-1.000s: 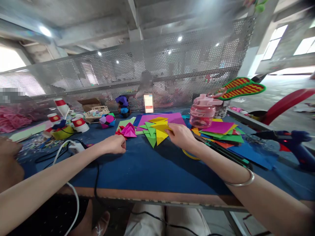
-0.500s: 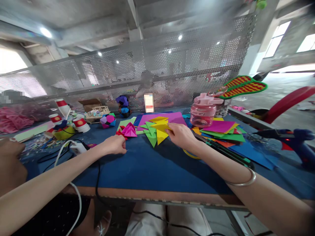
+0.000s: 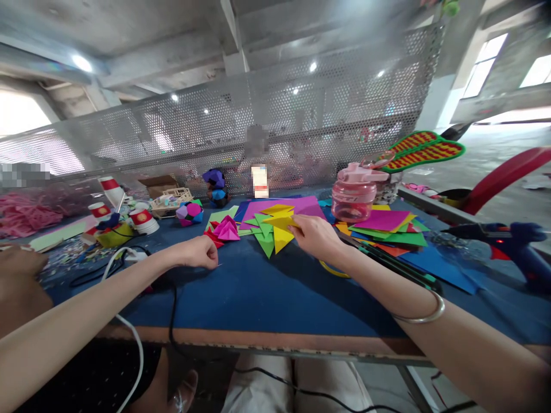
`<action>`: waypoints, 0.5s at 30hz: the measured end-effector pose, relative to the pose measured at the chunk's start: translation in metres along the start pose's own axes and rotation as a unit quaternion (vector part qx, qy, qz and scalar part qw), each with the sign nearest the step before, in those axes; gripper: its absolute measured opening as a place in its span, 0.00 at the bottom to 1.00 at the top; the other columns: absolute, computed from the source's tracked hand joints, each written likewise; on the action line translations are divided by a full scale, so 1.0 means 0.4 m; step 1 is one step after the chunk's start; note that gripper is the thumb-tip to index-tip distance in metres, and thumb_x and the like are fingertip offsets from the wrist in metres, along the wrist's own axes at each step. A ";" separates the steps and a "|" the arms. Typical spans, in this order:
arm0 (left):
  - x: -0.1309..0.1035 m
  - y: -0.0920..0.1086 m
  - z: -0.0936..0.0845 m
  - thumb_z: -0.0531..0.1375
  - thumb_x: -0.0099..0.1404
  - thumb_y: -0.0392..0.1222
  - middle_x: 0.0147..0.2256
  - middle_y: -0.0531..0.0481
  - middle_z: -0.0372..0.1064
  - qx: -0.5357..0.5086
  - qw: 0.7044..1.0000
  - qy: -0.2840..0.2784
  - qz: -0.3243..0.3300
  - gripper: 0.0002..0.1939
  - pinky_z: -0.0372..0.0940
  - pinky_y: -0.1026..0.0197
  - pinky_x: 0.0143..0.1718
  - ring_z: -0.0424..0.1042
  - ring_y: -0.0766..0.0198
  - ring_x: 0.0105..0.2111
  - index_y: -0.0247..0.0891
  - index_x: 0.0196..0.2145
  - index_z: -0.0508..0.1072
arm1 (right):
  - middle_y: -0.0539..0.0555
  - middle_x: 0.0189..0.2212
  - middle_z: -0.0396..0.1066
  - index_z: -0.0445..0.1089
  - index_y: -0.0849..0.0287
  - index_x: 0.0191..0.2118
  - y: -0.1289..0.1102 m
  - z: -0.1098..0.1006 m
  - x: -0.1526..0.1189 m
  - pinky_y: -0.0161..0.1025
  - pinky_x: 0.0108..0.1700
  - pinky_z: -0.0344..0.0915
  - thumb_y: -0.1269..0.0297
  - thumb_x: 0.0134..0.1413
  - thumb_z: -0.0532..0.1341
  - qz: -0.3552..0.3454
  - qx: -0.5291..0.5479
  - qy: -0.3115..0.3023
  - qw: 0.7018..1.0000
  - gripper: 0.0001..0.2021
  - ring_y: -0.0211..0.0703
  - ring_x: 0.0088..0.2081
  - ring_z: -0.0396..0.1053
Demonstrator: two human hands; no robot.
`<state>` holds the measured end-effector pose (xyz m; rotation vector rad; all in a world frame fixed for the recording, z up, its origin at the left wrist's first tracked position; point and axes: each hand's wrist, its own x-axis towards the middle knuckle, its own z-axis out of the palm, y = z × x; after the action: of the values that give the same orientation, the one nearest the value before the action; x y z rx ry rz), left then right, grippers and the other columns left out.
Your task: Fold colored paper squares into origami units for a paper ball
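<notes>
My right hand point(image 3: 317, 236) pinches the edge of a yellow folded paper piece point(image 3: 282, 229) between thumb and fingers. Green folded paper point(image 3: 264, 234) lies just left of it, partly covered by the yellow. On the blue tabletop point(image 3: 241, 298), my left hand point(image 3: 198, 252) is closed with its fingertips down. A thin pale sliver shows by those fingertips; what they hold, if anything, is hidden. Right beyond that hand sit pink folded paper point(image 3: 227, 229) and red folded paper point(image 3: 214, 238). A purple sheet point(image 3: 312, 209) lies behind the yellow piece.
A pink bottle point(image 3: 353, 194), stacked coloured paper point(image 3: 383, 221) and a glue gun point(image 3: 503, 238) are on the right. Paper cups point(image 3: 144, 220), scraps, cables and a co-worker's arm point(image 3: 21, 281) are on the left. A perforated metal screen point(image 3: 181, 126) stands behind.
My left hand has shifted very slightly left along the tabletop. My right hand keeps its pinch on the yellow paper. The co-worker's hand at the left has moved a little.
</notes>
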<state>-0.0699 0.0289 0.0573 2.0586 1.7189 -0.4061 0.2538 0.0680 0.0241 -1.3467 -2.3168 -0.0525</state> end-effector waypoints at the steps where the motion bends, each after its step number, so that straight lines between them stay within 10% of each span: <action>1: -0.020 0.003 -0.008 0.60 0.68 0.45 0.52 0.44 0.68 -0.007 1.000 -0.015 0.014 0.18 0.71 0.49 0.44 0.72 0.54 0.46 0.36 0.52 0.69 | 0.58 0.51 0.68 0.66 0.60 0.54 -0.001 -0.001 0.000 0.49 0.47 0.71 0.60 0.65 0.60 0.001 0.001 0.001 1.000 0.16 0.47 0.47 0.71; 6: -0.171 0.056 -0.014 0.70 0.53 0.39 0.31 0.50 0.78 -0.052 0.974 -0.185 0.121 0.03 0.69 0.59 0.40 0.76 0.56 0.35 0.41 0.29 0.82 | 0.56 0.46 0.71 0.69 0.61 0.50 -0.003 -0.006 -0.003 0.48 0.46 0.71 0.60 0.66 0.58 0.007 0.015 0.005 1.000 0.12 0.46 0.44 0.71; 9: -0.234 0.092 0.001 0.72 0.49 0.38 0.30 0.50 0.80 -0.104 0.923 -0.314 0.196 0.11 0.70 0.61 0.36 0.78 0.56 0.32 0.47 0.33 0.83 | 0.56 0.47 0.71 0.69 0.62 0.50 -0.001 -0.004 -0.002 0.49 0.47 0.70 0.60 0.65 0.59 0.012 0.030 0.000 0.999 0.13 0.46 0.45 0.71; 15: -0.136 0.097 -0.008 0.66 0.60 0.45 0.31 0.50 0.77 -0.185 0.967 -0.009 0.176 0.08 0.65 0.62 0.38 0.74 0.59 0.34 0.39 0.33 0.81 | 0.58 0.51 0.68 0.66 0.60 0.54 0.000 0.003 0.008 0.50 0.47 0.71 0.60 0.64 0.60 0.018 0.076 -0.022 0.997 0.16 0.48 0.47 0.70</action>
<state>-0.0423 -0.0217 0.0915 2.0107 1.2645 0.0103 0.2520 0.0711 0.0244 -1.3232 -2.2810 0.1628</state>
